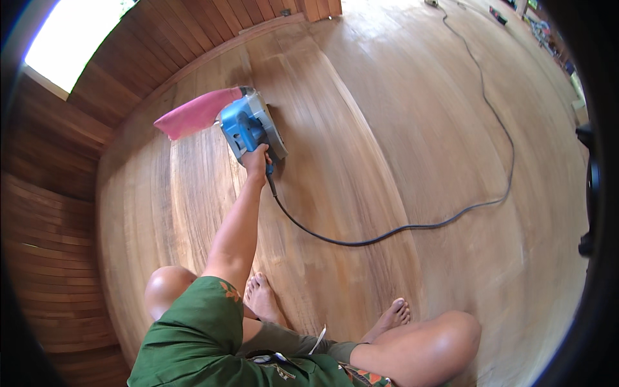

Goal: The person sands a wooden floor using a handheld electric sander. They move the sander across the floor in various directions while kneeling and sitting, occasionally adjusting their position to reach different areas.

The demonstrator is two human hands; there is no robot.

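My left hand (pixel 255 159) is closed around the rear handle of a blue and grey belt sander (pixel 245 126), at the end of my outstretched arm. The sander rests on the wooden plank floor (pixel 335 187), left of the middle. A pink cloth dust bag (pixel 197 114) sticks out from its left side. From the handle end a dark power cord (pixel 351 244) runs down and curves to the right. My right hand is out of view. The fingertips of my left hand show on the right side of the grip; the rest is partly hidden.
A plank wall (pixel 58 271) bounds the left side, with a bright opening (pixel 71 42) at upper left. The cord loops across the floor toward the far end. Small items (pixel 545 35) lie at far right. My bare feet (pixel 263 298) and bent knees are in front.
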